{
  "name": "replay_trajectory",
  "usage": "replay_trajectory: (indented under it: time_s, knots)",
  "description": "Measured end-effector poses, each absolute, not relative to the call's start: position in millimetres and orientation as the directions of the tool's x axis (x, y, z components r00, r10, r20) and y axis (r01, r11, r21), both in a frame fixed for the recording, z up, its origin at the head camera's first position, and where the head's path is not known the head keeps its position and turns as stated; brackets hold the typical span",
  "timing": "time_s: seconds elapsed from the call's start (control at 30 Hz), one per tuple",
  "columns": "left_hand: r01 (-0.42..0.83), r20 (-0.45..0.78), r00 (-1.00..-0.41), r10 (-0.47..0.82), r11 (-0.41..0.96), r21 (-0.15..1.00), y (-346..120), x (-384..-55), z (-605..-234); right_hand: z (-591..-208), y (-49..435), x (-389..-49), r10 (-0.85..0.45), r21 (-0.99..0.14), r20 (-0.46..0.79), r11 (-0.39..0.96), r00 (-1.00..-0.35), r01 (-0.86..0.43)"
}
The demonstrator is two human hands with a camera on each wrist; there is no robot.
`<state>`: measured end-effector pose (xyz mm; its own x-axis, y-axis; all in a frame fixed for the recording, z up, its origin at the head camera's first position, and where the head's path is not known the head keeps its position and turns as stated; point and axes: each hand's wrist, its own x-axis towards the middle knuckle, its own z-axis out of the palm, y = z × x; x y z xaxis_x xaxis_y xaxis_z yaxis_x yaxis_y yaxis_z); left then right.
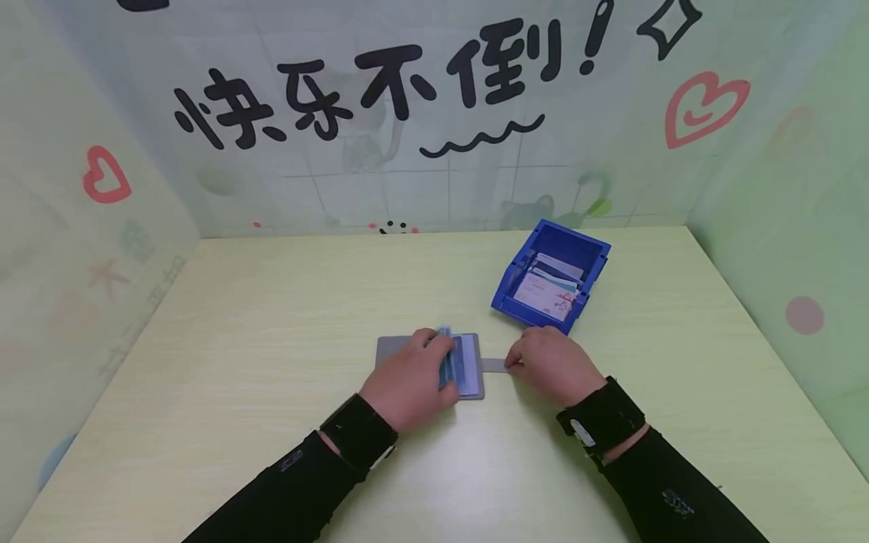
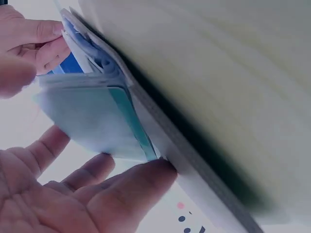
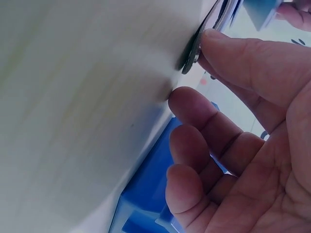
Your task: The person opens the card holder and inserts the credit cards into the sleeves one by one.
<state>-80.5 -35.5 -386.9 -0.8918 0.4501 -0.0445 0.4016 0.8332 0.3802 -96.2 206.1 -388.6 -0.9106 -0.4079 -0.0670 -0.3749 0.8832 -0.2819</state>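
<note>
A grey card holder (image 1: 390,348) lies opened on the table, with clear bluish card sleeves (image 1: 470,369) on its right half. My left hand (image 1: 410,381) holds a bundle of the sleeves raised from the cover, between thumb and fingers. The left wrist view shows a pale teal card (image 2: 97,119) in the standing sleeves, fingertips at its edges. My right hand (image 1: 553,367) pinches the end of the holder's grey strap (image 1: 493,365), which sticks out to the right. In the right wrist view the thumb presses on the strap end (image 3: 193,53), where a small metal snap shows; the other fingers are bent beside it.
Behind my right hand, a blue plastic box (image 1: 503,290) stands at an angle with several cards (image 1: 543,294) inside. The light wooden table (image 1: 271,317) is bounded by printed cloth walls (image 1: 434,188) at the back and both sides.
</note>
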Motion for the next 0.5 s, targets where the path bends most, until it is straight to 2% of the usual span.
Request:
replay_trajectory:
  time_s: [0.5]
  knots:
    - [0.340,-0.075,-0.908,0.412,0.829,0.444,-52.6,-78.2,-382.1,-387.2,206.0,-94.4,-0.419,-0.268,-0.049,0.880,-0.907,-0.392]
